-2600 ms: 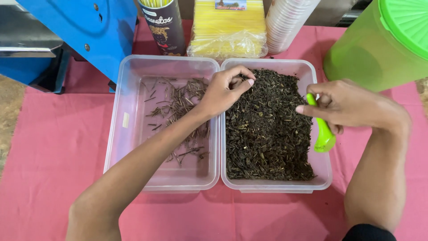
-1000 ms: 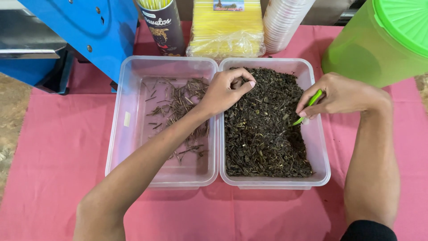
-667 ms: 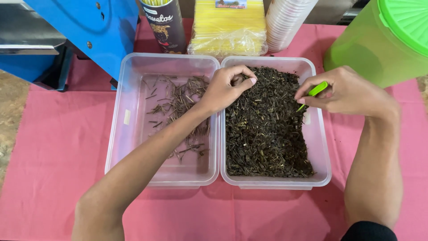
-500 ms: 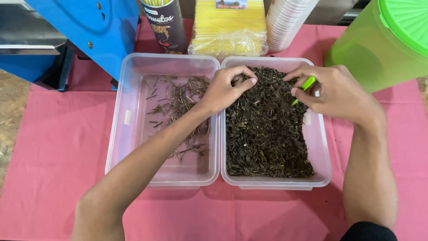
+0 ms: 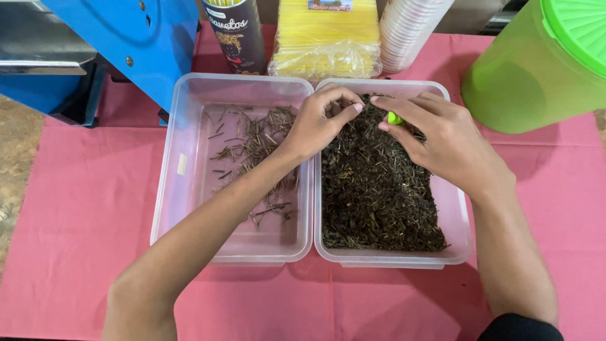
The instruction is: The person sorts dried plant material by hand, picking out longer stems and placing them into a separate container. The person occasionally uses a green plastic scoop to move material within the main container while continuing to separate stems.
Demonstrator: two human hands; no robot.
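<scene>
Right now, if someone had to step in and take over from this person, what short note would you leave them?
Left hand: fingers pinched over the far end of the right tub, on the dark loose leaves.
Right hand: over the same tub, holding a small green tool, mostly hidden.
Left tub: a thin scatter of twigs.
Done: some twigs lie apart in the left tub.
Left: the right tub is full of leaves.

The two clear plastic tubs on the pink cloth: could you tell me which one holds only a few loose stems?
The left tub: a thin scatter of stems with bare bottom showing. The right tub is filled with dark chopped leaves.
</scene>
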